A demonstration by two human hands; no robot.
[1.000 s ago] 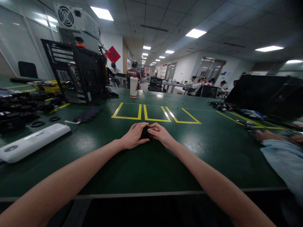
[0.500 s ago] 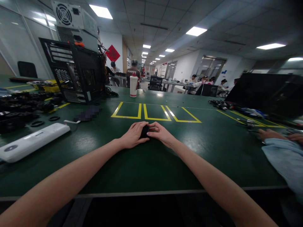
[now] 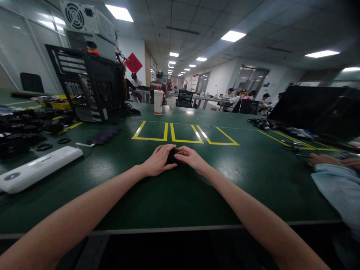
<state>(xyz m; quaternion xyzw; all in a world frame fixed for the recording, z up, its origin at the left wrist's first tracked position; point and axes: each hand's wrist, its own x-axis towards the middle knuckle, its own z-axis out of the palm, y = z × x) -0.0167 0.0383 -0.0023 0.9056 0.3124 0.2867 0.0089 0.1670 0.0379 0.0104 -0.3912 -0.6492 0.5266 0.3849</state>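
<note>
L hand (image 3: 159, 161), curved round L side of small black part (image 3: 171, 158); R hand (image 3: 192, 159), fingertips closed on its R side. I see the part btwn both, neither hand clearly nearer; long axis hidden, can't tell. Beyond, on green table (image 3: 180, 198): yellow tape (image 3: 165, 132), then cup (image 3: 158, 103); PC case (image 3: 105, 92) to L.

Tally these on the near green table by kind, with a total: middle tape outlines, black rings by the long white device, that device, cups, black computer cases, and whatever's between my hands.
Yellow tape outlines: 3
Black rings: 2
Long white device: 1
Cup: 1
Black computer case: 1
Small black object between left hand and right hand: 1
Total: 9
</note>
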